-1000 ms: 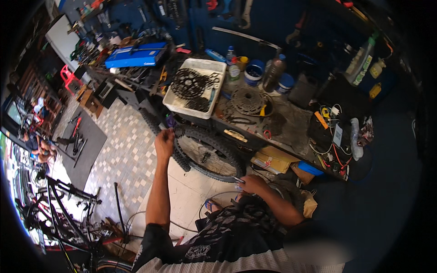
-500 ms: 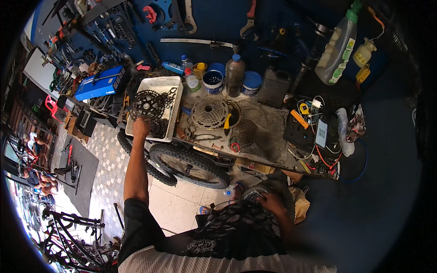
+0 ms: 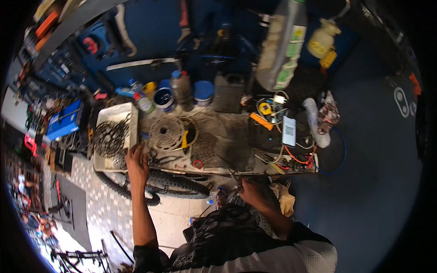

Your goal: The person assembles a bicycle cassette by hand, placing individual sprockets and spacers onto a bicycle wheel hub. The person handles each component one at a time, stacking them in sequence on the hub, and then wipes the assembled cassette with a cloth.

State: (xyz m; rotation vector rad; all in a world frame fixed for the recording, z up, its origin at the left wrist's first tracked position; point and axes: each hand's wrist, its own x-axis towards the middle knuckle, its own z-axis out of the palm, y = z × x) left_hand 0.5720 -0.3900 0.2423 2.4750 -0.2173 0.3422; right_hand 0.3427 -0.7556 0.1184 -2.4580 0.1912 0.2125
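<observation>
My left hand (image 3: 138, 161) is at the near right edge of a white tray (image 3: 133, 119), its fingers stretched out and nothing plainly in them. Inside the tray lie dark bicycle sprockets (image 3: 109, 136). A large bicycle cassette (image 3: 163, 133) rests on the bench to the right of that hand, with a yellow-handled tool (image 3: 185, 139) beside it. My right hand (image 3: 250, 191), at the bench's front edge, is closed round a thin, dark metal tool (image 3: 234, 177); blur hides its exact kind. A bicycle chain (image 3: 205, 148) lies bunched on the bench mat.
Behind the cassette stand an open blue tub (image 3: 164, 99), a brown bottle (image 3: 181, 91) and a black jerrycan (image 3: 229, 93). A phone (image 3: 288, 131) and cables lie at the right. Bicycle tyres (image 3: 175, 184) sit under the bench's front edge.
My left hand has come out of the tray to its near right edge, its fingers opening. My right hand has risen to the bench edge with a thin tool. The view has shifted right.
</observation>
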